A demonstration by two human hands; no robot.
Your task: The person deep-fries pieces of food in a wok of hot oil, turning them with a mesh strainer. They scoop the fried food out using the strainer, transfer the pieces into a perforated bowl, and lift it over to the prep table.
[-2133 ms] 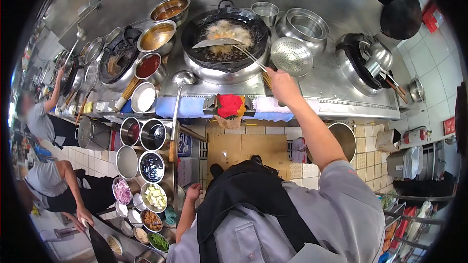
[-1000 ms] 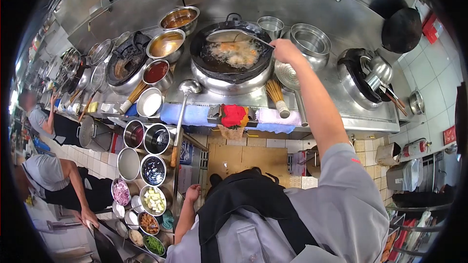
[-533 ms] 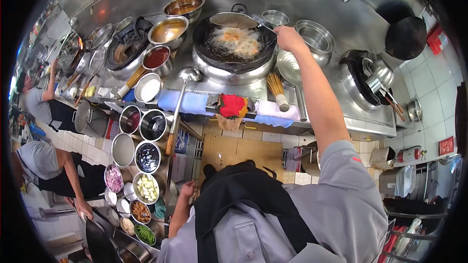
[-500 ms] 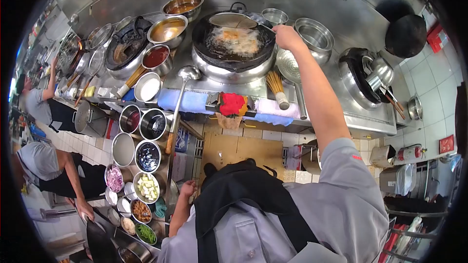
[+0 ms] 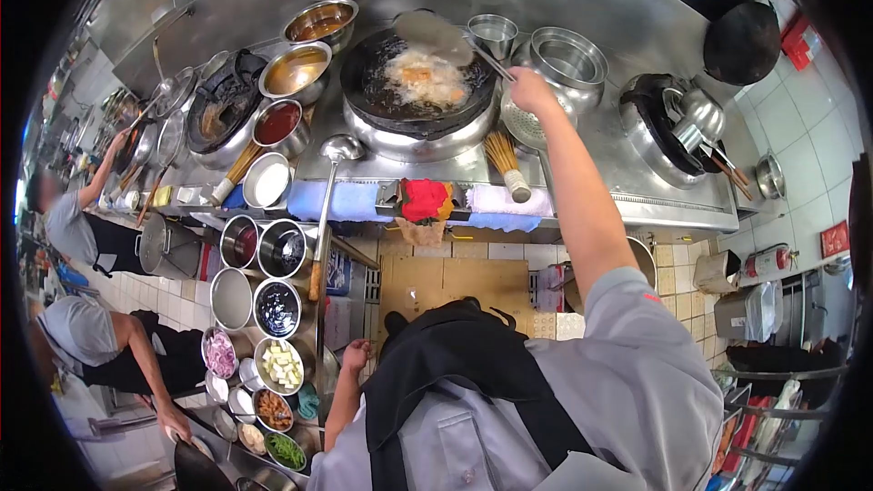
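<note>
My right hand (image 5: 532, 91) is closed round the metal handle of a round mesh skimmer (image 5: 435, 35). The skimmer's head hangs over the far side of a black wok (image 5: 364, 82) of bubbling oil, where pale golden pieces of food (image 5: 423, 77) fry in foam. Below that wrist a perforated ladle (image 5: 527, 125) rests on the stove. My left hand (image 5: 357, 355) hangs low by my side, near the counter's edge, its fingers curled; nothing shows in it.
A long-handled ladle (image 5: 340, 147) and bamboo brushes (image 5: 506, 164) lie along the stove. Sauce bowls (image 5: 296, 71) stand left of the wok, metal pots (image 5: 568, 59) right of it. Ingredient bowls (image 5: 278, 365) line the left counter. A co-worker (image 5: 118, 336) bends beyond it; another stands farther back.
The skimmer's head has shifted up and tilted over the oil, and my right hand has moved slightly down in view. The whole view has turned a little. The near co-worker bends lower.
</note>
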